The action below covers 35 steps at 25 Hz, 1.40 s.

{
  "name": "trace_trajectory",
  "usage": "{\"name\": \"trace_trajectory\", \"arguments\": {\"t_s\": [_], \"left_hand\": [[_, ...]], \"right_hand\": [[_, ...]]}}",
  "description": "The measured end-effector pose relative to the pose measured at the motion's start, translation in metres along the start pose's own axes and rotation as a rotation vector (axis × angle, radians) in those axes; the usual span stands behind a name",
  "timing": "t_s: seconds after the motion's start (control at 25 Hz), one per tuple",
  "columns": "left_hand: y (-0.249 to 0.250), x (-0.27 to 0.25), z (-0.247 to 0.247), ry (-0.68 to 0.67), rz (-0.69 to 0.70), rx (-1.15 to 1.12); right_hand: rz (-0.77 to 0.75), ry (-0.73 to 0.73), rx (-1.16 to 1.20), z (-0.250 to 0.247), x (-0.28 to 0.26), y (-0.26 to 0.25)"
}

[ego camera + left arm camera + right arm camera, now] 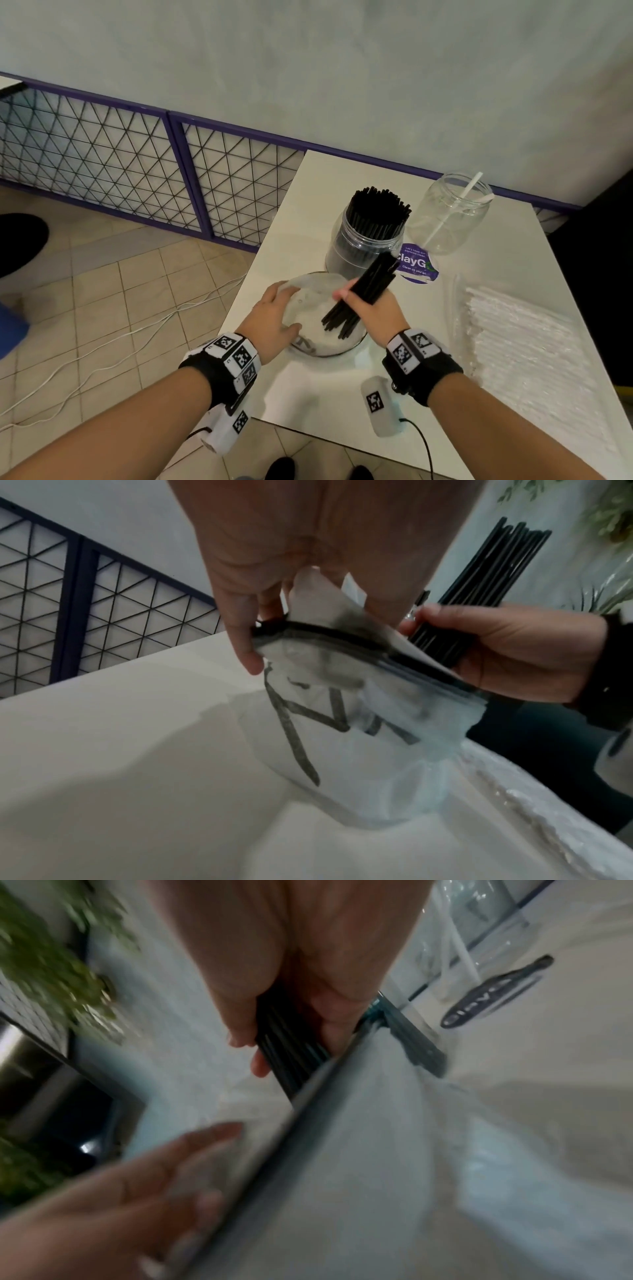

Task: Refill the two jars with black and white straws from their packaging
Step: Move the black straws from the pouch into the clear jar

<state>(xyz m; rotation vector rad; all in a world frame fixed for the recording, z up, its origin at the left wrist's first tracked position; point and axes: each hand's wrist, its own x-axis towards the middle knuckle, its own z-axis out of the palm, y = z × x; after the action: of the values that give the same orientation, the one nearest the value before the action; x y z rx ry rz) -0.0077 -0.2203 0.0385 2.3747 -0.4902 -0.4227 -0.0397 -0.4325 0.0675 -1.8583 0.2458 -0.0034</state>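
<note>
On the white table [318,387] my left hand [270,315] grips the black-rimmed mouth of a clear plastic bag [308,329], holding it open; the left wrist view shows my fingers [246,642] curled over the bag's [359,737] rim. My right hand [370,308] grips a bundle of black straws [373,281], their lower ends still inside the bag. Just behind stands a clear jar [359,246] packed with black straws. To its right, a second clear jar [448,226] holds one white straw [466,195]. A pack of white straws [520,335] lies at the right.
A round purple sticker [416,263] is on the table between the jars and my hands. The table's left and near edges drop to a tiled floor with white cables [102,342]. A purple-framed wire fence [102,147] runs along the wall.
</note>
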Motion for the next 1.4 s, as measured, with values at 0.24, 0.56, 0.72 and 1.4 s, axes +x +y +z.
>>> {"name": "trace_trajectory", "arguments": {"t_s": [0.24, 0.56, 0.72, 1.4], "left_hand": [[0.031, 0.014, -0.021, 0.067, -0.002, -0.044], [0.086, 0.062, -0.043, 0.074, 0.204, 0.164], [0.115, 0.081, -0.043, -0.001, 0.188, 0.359], [0.118, 0.086, -0.039, -0.084, 0.137, 0.48]], "right_hand": [[-0.242, -0.025, 0.089, -0.059, 0.025, -0.088], [-0.275, 0.01, 0.199, -0.079, 0.077, -0.117], [-0.282, 0.091, 0.25, -0.08, 0.093, -0.123], [-0.334, 0.274, -0.428, -0.071, 0.111, -0.054]]}}
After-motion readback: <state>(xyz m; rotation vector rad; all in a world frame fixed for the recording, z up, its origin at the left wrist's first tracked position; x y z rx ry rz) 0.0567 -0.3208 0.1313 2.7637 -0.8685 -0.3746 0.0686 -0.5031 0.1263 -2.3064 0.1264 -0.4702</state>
